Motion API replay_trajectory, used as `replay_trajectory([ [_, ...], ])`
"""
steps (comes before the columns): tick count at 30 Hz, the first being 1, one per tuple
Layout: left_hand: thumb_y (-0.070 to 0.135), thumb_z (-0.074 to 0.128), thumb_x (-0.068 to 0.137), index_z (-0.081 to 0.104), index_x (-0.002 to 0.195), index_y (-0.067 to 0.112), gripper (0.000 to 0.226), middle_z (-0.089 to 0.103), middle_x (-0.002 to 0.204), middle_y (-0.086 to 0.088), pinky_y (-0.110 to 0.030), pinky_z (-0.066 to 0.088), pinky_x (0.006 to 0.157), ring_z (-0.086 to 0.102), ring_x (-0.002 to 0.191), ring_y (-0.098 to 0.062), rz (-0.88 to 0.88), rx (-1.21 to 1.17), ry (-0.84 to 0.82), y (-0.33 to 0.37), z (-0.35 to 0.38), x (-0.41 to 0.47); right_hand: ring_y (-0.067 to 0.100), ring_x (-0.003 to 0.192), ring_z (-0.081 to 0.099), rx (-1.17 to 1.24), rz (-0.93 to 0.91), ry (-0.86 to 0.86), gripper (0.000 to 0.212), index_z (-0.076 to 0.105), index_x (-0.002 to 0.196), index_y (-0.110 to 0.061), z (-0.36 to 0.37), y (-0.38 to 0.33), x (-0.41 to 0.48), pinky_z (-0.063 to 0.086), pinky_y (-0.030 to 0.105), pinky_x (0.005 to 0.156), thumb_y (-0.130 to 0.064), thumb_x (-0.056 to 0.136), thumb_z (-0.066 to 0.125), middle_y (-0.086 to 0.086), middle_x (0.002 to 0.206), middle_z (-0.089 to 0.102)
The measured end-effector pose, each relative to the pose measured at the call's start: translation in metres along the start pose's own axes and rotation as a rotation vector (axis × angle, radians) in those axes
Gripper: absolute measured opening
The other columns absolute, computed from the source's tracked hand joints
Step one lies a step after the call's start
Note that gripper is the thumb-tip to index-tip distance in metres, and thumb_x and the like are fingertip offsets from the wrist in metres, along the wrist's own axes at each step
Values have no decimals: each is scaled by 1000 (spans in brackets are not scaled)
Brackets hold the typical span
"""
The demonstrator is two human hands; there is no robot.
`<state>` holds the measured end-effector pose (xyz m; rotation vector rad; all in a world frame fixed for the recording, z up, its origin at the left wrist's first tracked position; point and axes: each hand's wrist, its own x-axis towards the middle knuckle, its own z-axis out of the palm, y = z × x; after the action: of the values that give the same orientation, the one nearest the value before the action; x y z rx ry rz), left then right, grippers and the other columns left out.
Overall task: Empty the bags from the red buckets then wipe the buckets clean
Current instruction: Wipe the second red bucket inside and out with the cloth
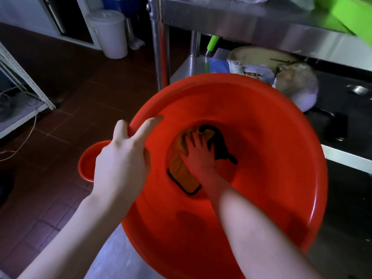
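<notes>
Large red bucket [271, 158] fills centre of view, mouth tipped toward the camera. No bag shows inside, so by my reading the emptying step is done for this one and wiping is under way.

Left hand [122, 158] holds the left rim: thumb hooked outside, index finger laid straight along the lip, other fingers curled inside.

Right hand [198, 152] is deep in the bucket, fingers spread flat, pressing a cloth [181, 172] onto the bottom. The cloth is yellow-orange with black edging and a dark part to its right.

Key relation: the cloth lies directly under the right palm. Its long axis runs from the near-left of the bottom toward the far-right, with a free corner trailing near-left of the wrist. The walls all round are reachable only by this hand. The left hand is the brace.

A pale steel surface shows under the near rim. Cannot tell whether the bucket rests on it.

Second red bucket [87, 164], smaller, sits on the tiled floor just left of the first, partly behind the left hand. Contents hidden.

Under the steel shelf unit [159, 47], the lower shelf carries a printed bag [253, 67], print too blurred to read. White lidded pail [109, 33] stands at the far left, its side label illegible.

No brand visible on either bucket.
</notes>
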<state>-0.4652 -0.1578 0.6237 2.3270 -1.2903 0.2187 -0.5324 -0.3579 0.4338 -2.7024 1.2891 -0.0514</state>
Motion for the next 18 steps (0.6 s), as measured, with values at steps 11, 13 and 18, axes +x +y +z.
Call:
replay_trajectory([
  [11,-1,62,80,47,142,35,74,35,87,-6,-29,37,44,34,42,-23,11,-1,-7,8,1,0,39,134,27,138,392,74,56,37,144,-24,0,15,3,25,58,106,-42,92,47,3,152,26],
  [13,-2,62,79,47,142,35,74,35,87,-7,-29,37,43,34,42,-23,11,1,-5,9,0,0,35,137,25,1,97,68,56,38,143,-27,2,10,7,19,61,109,-41,90,48,-1,153,26],
  [18,1,58,84,44,143,38,72,35,88,-7,-34,44,45,40,45,-27,-15,1,-11,3,-1,1,27,147,12,-220,-522,-73,55,33,146,-31,29,-6,-24,3,63,114,-34,93,45,-6,157,24],
])
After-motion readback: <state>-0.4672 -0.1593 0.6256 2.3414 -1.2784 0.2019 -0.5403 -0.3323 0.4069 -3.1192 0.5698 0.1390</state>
